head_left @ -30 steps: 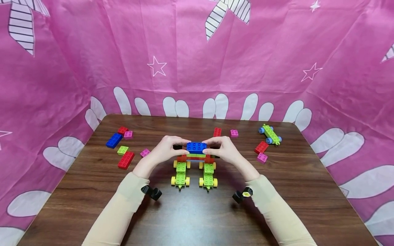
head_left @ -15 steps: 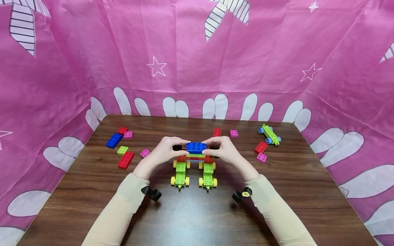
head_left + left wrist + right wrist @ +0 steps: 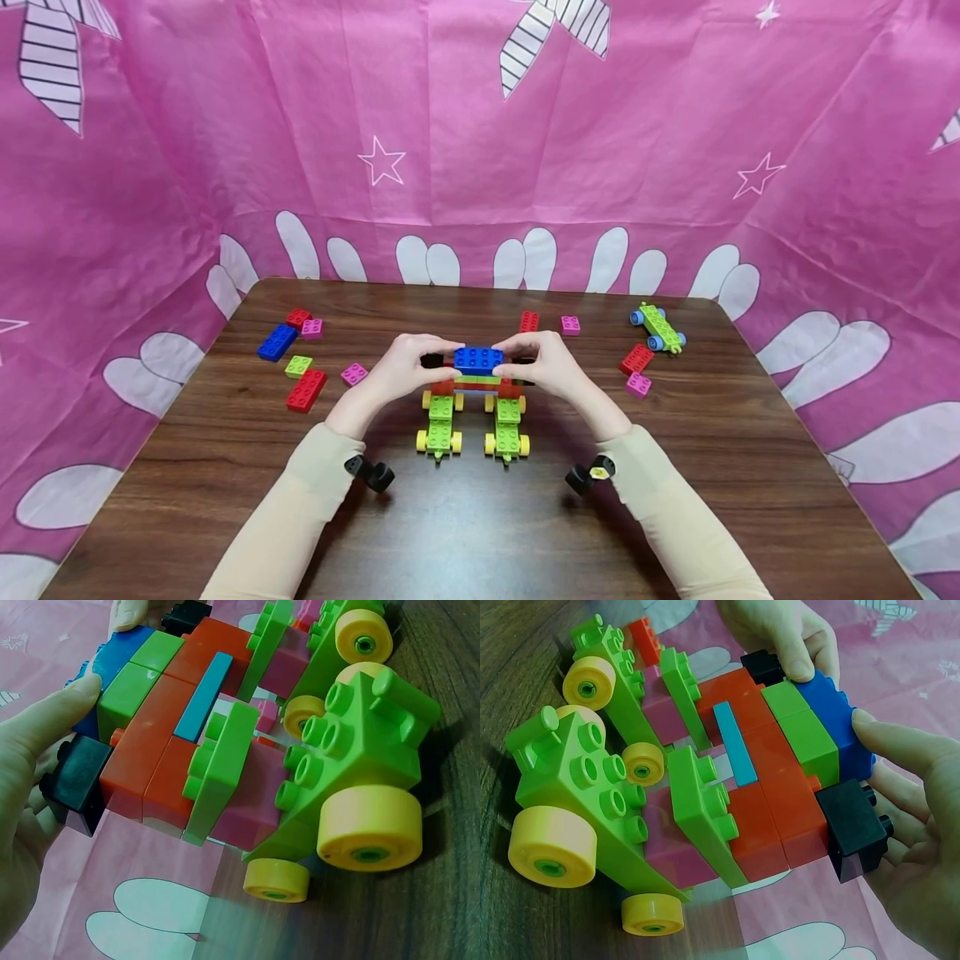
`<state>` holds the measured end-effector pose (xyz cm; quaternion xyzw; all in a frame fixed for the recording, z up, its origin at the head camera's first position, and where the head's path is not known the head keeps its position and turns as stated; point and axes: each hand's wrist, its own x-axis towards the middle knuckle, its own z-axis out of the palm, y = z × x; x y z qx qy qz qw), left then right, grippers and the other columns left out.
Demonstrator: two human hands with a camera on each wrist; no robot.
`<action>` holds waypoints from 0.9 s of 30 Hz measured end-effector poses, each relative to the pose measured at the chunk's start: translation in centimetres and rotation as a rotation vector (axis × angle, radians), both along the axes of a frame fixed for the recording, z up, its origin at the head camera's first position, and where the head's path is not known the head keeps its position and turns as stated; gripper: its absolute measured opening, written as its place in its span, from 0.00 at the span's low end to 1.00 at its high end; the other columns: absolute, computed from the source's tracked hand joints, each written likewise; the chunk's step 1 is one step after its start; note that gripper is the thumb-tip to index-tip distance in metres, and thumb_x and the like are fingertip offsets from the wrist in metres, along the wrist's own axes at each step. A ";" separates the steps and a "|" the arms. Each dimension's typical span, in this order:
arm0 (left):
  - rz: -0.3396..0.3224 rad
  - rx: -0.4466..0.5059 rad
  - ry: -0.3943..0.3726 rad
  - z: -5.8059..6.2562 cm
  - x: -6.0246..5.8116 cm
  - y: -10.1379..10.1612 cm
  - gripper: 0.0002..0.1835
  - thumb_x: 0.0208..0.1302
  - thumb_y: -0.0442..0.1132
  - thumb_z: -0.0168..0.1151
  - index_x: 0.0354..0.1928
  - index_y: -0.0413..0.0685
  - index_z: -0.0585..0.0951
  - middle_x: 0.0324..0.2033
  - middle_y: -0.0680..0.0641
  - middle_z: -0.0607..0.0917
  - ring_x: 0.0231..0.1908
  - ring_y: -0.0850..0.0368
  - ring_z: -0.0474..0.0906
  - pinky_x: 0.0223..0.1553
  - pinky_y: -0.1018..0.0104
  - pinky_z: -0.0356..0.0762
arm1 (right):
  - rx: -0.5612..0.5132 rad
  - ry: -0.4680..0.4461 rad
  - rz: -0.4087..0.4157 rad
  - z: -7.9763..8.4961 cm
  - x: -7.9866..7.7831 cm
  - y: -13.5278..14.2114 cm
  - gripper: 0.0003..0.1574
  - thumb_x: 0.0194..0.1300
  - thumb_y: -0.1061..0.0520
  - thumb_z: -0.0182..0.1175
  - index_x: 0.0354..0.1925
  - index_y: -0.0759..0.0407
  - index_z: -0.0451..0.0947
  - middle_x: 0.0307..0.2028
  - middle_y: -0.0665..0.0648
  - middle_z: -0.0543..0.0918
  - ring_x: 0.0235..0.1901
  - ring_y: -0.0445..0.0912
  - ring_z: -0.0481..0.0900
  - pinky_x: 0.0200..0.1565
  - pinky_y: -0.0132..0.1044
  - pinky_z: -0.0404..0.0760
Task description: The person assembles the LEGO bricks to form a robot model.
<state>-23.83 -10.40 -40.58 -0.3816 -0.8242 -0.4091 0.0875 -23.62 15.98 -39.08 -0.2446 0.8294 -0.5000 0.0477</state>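
Observation:
Both hands hold a blue eight-stud brick [image 3: 478,360] at its two ends, left hand [image 3: 405,364] on one side and right hand [image 3: 551,364] on the other. Thumbs lie on its near side, fingers behind. The brick tops a stacked build: beneath it come green bricks [image 3: 810,742], red bricks [image 3: 787,795] and a thin blue plate [image 3: 204,697]. A black brick [image 3: 77,774] juts out at each side by the hands. Lower down are green plates and pink bricks [image 3: 251,795]. Two green wheeled bases [image 3: 440,429] with yellow wheels [image 3: 553,846] carry the build on the table.
On the left of the wooden table [image 3: 225,467] lie a blue brick [image 3: 278,342], a red brick [image 3: 307,391] and several smaller bricks. At right, a green wheeled base with blue wheels [image 3: 657,327] stands near a red brick [image 3: 637,359]. A pink cloth [image 3: 465,150] hangs behind.

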 end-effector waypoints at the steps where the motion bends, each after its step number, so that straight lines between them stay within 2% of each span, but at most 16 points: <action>1: -0.003 0.000 0.001 0.1 0.0 0.0 0.20 0.54 0.36 0.72 0.50 0.39 0.84 0.44 0.41 0.87 0.45 0.50 0.84 0.48 0.56 0.81 | 0.002 0.003 -0.002 0.0 0.0 0.0 0.19 0.55 0.55 0.72 0.45 0.60 0.85 0.37 0.57 0.87 0.36 0.47 0.83 0.40 0.39 0.84; 10: -0.005 -0.021 -0.061 0.6 0.0 0.0 0.21 0.54 0.37 0.72 0.51 0.40 0.83 0.43 0.43 0.87 0.44 0.51 0.84 0.47 0.57 0.82 | 0.013 0.004 -0.016 -0.2 -0.1 0.0 0.21 0.55 0.54 0.72 0.47 0.60 0.84 0.38 0.57 0.87 0.37 0.47 0.83 0.41 0.39 0.83; 13: -0.011 -0.026 -0.080 0.8 0.0 -0.1 0.21 0.54 0.37 0.72 0.51 0.39 0.83 0.43 0.43 0.87 0.43 0.48 0.84 0.46 0.57 0.82 | 0.012 0.005 -0.011 -0.1 -0.1 0.0 0.21 0.55 0.54 0.72 0.47 0.60 0.84 0.38 0.57 0.87 0.37 0.46 0.83 0.41 0.38 0.83; 18: -0.029 -0.031 -0.110 1.2 -0.2 -0.2 0.20 0.54 0.37 0.72 0.50 0.39 0.83 0.41 0.43 0.87 0.42 0.45 0.83 0.45 0.58 0.82 | 0.002 -0.006 -0.003 0.3 0.0 -0.2 0.20 0.55 0.56 0.72 0.46 0.62 0.84 0.37 0.59 0.87 0.37 0.47 0.83 0.42 0.42 0.83; 27: -0.052 -0.041 -0.132 1.4 -0.5 -0.1 0.20 0.54 0.37 0.73 0.50 0.39 0.83 0.42 0.44 0.87 0.42 0.52 0.84 0.47 0.60 0.82 | -0.005 0.042 -0.002 0.1 0.1 -0.2 0.19 0.56 0.55 0.71 0.45 0.61 0.84 0.36 0.57 0.87 0.35 0.46 0.82 0.40 0.39 0.83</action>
